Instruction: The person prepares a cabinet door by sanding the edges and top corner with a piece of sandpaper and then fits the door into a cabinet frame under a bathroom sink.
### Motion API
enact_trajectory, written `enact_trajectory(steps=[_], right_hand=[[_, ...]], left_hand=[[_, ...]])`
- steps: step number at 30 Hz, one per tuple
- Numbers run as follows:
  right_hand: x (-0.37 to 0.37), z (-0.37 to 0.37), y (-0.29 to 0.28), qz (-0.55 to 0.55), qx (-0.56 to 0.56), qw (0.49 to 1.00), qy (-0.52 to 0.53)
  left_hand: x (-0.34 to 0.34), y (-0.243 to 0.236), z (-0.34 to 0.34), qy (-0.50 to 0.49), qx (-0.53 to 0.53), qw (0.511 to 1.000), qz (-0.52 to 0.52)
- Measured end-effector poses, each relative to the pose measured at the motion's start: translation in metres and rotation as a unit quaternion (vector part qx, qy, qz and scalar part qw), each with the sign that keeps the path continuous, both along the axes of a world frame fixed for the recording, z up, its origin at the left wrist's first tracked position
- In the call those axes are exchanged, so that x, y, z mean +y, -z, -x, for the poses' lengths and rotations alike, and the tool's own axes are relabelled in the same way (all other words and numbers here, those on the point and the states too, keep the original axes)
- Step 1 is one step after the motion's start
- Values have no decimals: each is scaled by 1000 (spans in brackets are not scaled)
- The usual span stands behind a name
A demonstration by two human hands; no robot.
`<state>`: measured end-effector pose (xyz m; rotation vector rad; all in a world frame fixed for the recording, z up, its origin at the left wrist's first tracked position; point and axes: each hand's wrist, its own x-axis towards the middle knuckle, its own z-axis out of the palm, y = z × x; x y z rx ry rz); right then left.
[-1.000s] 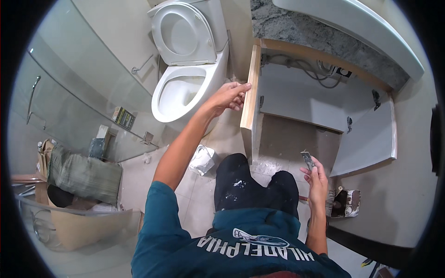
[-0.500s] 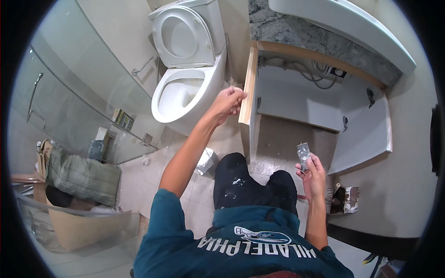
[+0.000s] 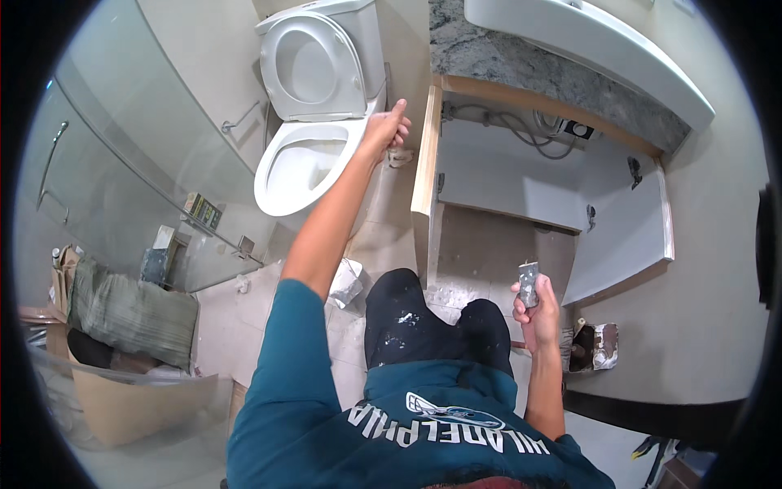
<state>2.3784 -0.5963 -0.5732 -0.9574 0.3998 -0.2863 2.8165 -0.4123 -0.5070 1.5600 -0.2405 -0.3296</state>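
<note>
Two hands show. The right hand [image 3: 539,316] pinches a flat grey tool [image 3: 528,283], up near the right knee [image 3: 486,319]. The left hand [image 3: 387,132] is half curled, with nothing seen in it, near the open door [image 3: 423,167] but apart from it. This looks like a reaching step; touching the door would call for moving that hand right.

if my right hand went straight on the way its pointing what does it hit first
Probably the pale cabinet panel, near its lower front edge, with the flat grey piece in the right hand leading. Depth is unclear, so it might pass above or below.
</note>
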Motion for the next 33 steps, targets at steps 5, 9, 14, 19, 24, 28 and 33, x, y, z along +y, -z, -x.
enact_trajectory(steps=[5,9,14,19,24,28,33], right_hand=[[-6,-21,-1,-43,-11,999,-27],[10,-51,-17,-11,-37,998,-55],[13,-62,-27,27,-72,994,-79],[25,-70,-51,104,-79,982,-134],[45,-81,-74,35,-117,982,-144],[47,-85,-80,-2,-122,984,-127],[31,-107,-56,249,-100,963,-34]], left_hand=[[12,-8,58,125,86,988,-8],[45,3,74,122,90,988,36],[51,-26,146,-25,-167,984,49],[36,-69,251,80,-249,964,-55],[34,-40,250,134,-228,964,-29],[36,-37,244,109,-169,979,39],[18,-28,268,46,-227,973,9]])
